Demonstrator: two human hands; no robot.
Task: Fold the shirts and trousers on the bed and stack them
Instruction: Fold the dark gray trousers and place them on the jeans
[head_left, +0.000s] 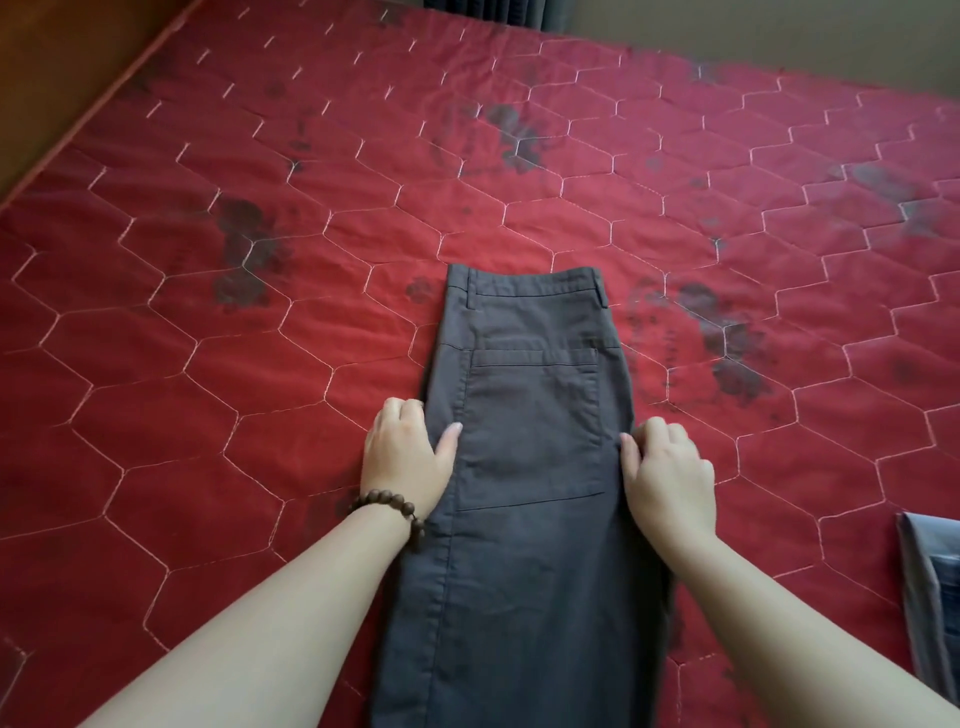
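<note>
1. Head view, where things lie: the grey trousers (524, 467) lie flat on the red quilted bed (208, 364), already folded lengthwise leg over leg, waistband away from me, legs running toward me and out of the bottom of the picture. Another folded grey garment (932, 597) sits at the right edge, well apart.

2. Head view, what could go wrong: I judge the next fold brings the legs up or the waist down. If I lift 1 side sooner than the other, the 2 stacked legs could slide apart and the side seams lose their line. The quilt looks soft and creased, so dragging the cloth instead of lifting it could ruck the under layer. The leg ends are out of sight, so I cannot tell whether they are even.

3. Head view, my hands: my left hand (408, 449), with a bead bracelet (387, 512) at the wrist, grips the left edge, thumb on top and fingers curled beside it. My right hand (667, 467) pinches the right edge the same way. Both forearms reach forward, roughly level with each other.
</note>
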